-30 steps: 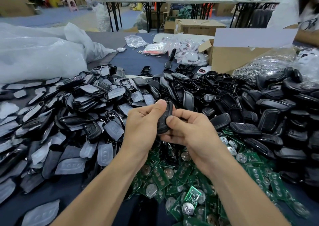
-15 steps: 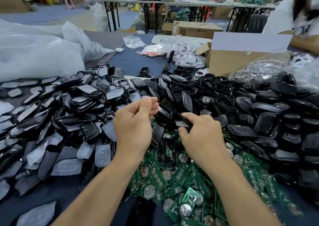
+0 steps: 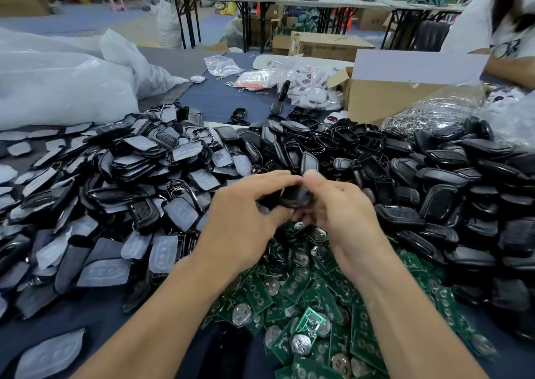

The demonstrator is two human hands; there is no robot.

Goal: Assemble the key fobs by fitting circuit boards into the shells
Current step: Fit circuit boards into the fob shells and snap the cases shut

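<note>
I hold one black shell point(image 3: 298, 197) between both hands at the middle of the frame, just above the near edge of the piles. My left hand point(image 3: 240, 219) curls its fingers over the shell's left end, the thumb tucked below. My right hand point(image 3: 344, 213) pinches the right end, with the fingertips bent in toward the left hand's until they almost meet over the top. Both sets of fingers are blurred, so I cannot tell whether a board already sits inside the shell.

Below my hands, in the lower middle of the frame, lies a heap of green circuit boards point(image 3: 304, 291), many with round silver battery clips facing up. To the right of centre, a big mound of black shells point(image 3: 434, 176) runs to the frame's right edge. On the left is another heap, of shells mixed with grey rubber button pads point(image 3: 115, 190).

Further up, the table point(image 3: 214, 95) shows its dark blue cover. An open cardboard box point(image 3: 385, 100) stands in the upper right, with a clear bag of metal rings point(image 3: 428, 115) touching its front. Large white plastic bags point(image 3: 58, 83) fill the upper left. Another person point(image 3: 498, 31) in a white shirt is at the upper right corner.
</note>
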